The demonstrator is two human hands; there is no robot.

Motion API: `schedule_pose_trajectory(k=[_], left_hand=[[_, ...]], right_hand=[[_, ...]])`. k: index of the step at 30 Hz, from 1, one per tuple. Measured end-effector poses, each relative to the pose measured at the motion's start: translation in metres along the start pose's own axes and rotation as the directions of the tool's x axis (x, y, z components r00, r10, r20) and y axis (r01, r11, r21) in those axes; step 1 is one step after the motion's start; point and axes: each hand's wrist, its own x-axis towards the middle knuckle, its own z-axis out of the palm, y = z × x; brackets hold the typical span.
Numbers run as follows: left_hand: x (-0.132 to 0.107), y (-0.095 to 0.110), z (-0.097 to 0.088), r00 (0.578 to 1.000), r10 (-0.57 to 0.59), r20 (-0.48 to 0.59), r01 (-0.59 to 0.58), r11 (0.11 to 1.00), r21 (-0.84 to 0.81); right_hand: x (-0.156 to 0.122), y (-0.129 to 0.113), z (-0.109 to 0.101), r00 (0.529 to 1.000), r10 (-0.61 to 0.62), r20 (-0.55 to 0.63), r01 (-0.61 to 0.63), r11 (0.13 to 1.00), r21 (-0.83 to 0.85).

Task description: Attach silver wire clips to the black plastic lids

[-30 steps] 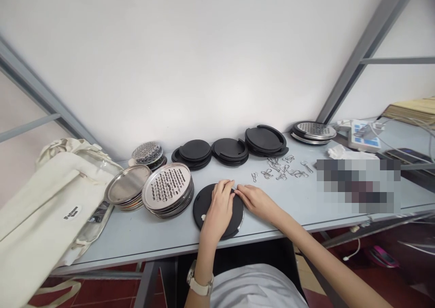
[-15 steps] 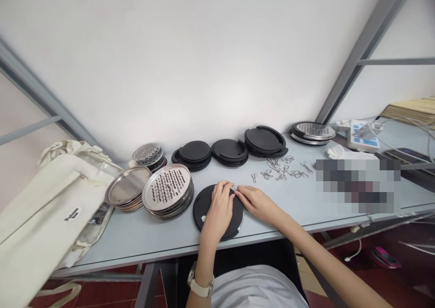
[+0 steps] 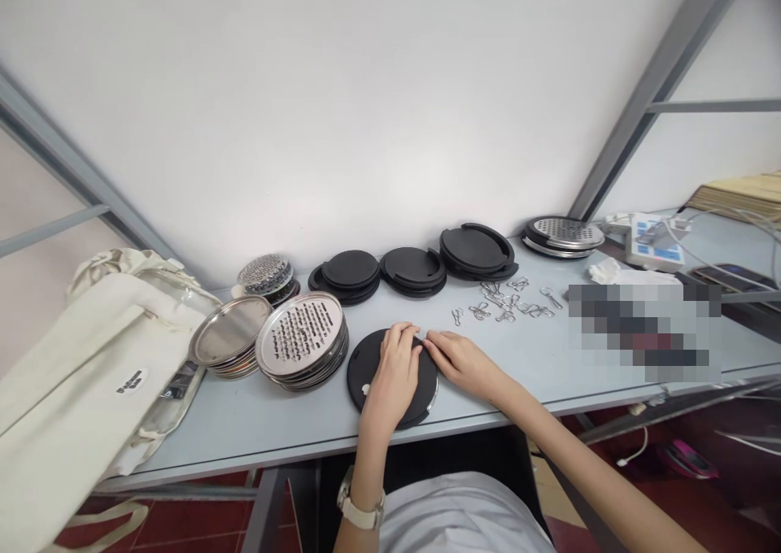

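A round black plastic disc (image 3: 364,359) lies near the desk's front edge, with a shiny metal rim showing at its right side. Across its top rests my left hand (image 3: 395,378), fingers bent together and gripping at the far rim. My right hand (image 3: 467,364) pinches a small metal wire clip (image 3: 421,337) at the disc's upper right edge, close to the left fingertips. The fingers hide most of that clip. Several loose wire clips (image 3: 501,299) are scattered behind my right hand.
To the left stand a stack of round metal grater plates (image 3: 300,337), plain metal discs (image 3: 229,333) and a cream bag (image 3: 115,358). Black round holders (image 3: 413,267) line the wall. Assembled graters (image 3: 562,234) and a power strip (image 3: 654,242) sit at the right.
Both hands stay at the same spot on the disc, with barely any finger movement. The whole view has shifted very slightly.
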Motion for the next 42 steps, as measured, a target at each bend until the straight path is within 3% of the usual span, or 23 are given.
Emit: schedule_pose_trajectory(k=[42], left_hand=[[0.0014,0.0048,-0.0034,1.000,0.022,-0.012,-0.023,0.999,-0.030]], right_hand=[[-0.0009,0.0007,0.0012,1.000,0.000,-0.012,-0.001,1.000,-0.023]])
